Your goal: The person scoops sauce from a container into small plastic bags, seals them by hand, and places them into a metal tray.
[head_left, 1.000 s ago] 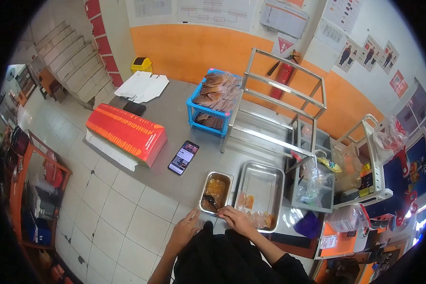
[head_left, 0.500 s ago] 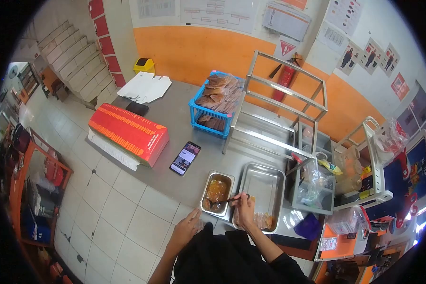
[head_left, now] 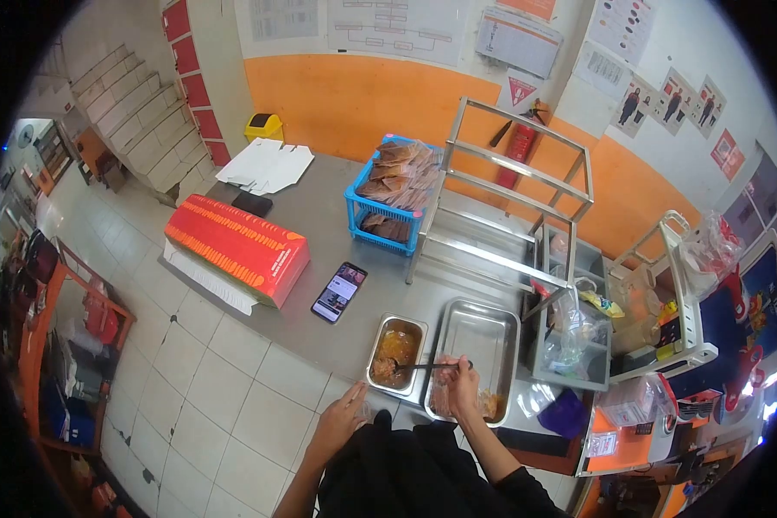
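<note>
My right hand (head_left: 463,390) is closed around the dark handle of a spoon (head_left: 432,366), above the larger steel tray. The spoon's bowl end dips into the small steel pan (head_left: 373,350), which holds an orange-brown chunky sauce (head_left: 397,347). At the pan's near left corner is my left hand (head_left: 341,423), fingers drawn together on what looks like a small clear plastic bag (head_left: 365,411), partly hidden. The large steel tray (head_left: 511,345) stands right of the pan, with filled clear packets (head_left: 489,404) at its near end, partly behind my right hand.
A phone (head_left: 338,292) lies on the steel table (head_left: 311,203) beside a red box (head_left: 237,246). Behind are a blue basket (head_left: 354,214) of brown packets and a metal rack (head_left: 514,164). To the right, a grey bin (head_left: 570,369) holds plastic bags.
My right hand has moved slightly right, and the spoon handle now lies more level across the tray. The spoon's bowl remains in the sauce. My left hand has barely moved.
</note>
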